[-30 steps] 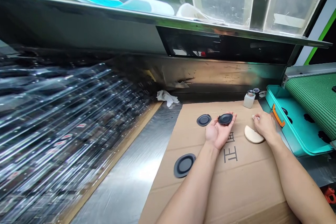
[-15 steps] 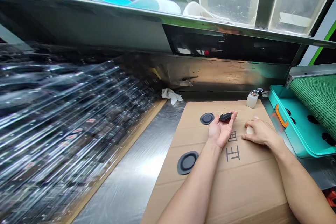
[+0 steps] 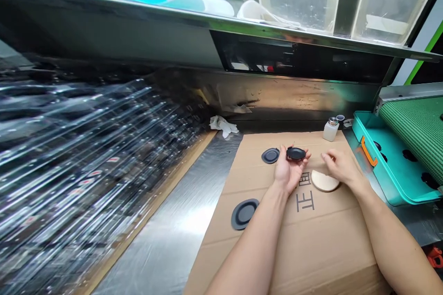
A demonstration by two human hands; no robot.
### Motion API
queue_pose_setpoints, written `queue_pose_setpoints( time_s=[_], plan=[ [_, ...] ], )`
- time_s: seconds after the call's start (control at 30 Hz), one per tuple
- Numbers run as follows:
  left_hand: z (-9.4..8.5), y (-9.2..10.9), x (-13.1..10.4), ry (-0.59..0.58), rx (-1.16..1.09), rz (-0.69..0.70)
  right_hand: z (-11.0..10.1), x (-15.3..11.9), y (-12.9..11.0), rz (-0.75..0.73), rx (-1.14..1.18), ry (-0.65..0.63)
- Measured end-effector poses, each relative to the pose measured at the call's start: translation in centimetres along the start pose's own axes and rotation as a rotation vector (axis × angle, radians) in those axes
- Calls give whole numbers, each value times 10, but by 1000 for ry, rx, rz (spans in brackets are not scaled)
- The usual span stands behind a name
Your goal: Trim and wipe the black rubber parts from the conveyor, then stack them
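Note:
My left hand (image 3: 290, 171) is turned palm up, its fingers closed round a small black oval part (image 3: 296, 153) with a raised rim. Just above a round cream-coloured pad (image 3: 324, 181) hovers my right hand (image 3: 341, 165), fingers curled but apart, with nothing visible in them. The pad lies flat on the cardboard sheet (image 3: 332, 235), partly covered by that hand. Left of my left hand lies a dark grey oval part (image 3: 270, 156). A similar, larger-looking grey oval part (image 3: 244, 214) lies nearer, beside my left forearm.
A white bottle with a metal top (image 3: 331, 130) stands at the cardboard's back right corner. To the right is a teal bin (image 3: 398, 189) with black parts inside, beneath a green conveyor belt (image 3: 415, 120). Plastic-wrapped trays (image 3: 86, 170) fill the left; a crumpled white cloth (image 3: 223, 125) lies behind.
My right hand has let go of the cream pad, which now lies flat on the cardboard. My left hand has tilted the black part so its face shows more.

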State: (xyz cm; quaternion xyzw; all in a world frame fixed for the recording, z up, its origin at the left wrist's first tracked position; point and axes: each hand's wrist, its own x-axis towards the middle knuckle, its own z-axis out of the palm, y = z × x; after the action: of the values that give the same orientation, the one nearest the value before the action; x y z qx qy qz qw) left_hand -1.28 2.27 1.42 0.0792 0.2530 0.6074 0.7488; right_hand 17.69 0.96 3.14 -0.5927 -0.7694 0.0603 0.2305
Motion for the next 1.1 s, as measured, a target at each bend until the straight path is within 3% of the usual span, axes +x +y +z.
queue_pose_setpoints(
  time_s=[0.1, 0.2, 0.27, 0.4, 0.47, 0.6, 0.77, 1.1],
  plan=[
    [-1, -7, 1, -4, 261, 82, -12, 3, 20, 138, -77, 116],
    [-1, -16, -2, -41, 509, 57, -15, 2, 36, 183, -153, -34],
    [-1, -22, -6, -84, 633, -12, -12, 2, 41, 200, -163, -107],
    [1, -32, -14, -289, 661, -271, -10, 4, 37, 84, 20, -22],
    [1, -31, -15, -343, 597, -337, -11, 5, 30, 6, 131, -3],
    [0, -23, -10, -187, 563, -290, -11, 3, 10, -54, 174, -15],
    [-3, -24, -4, 1, 735, -108, 1, -2, -10, -157, 93, -73],
    [-2, -30, -6, -28, 860, -25, 14, -3, -13, -131, -78, -138]
  ],
)
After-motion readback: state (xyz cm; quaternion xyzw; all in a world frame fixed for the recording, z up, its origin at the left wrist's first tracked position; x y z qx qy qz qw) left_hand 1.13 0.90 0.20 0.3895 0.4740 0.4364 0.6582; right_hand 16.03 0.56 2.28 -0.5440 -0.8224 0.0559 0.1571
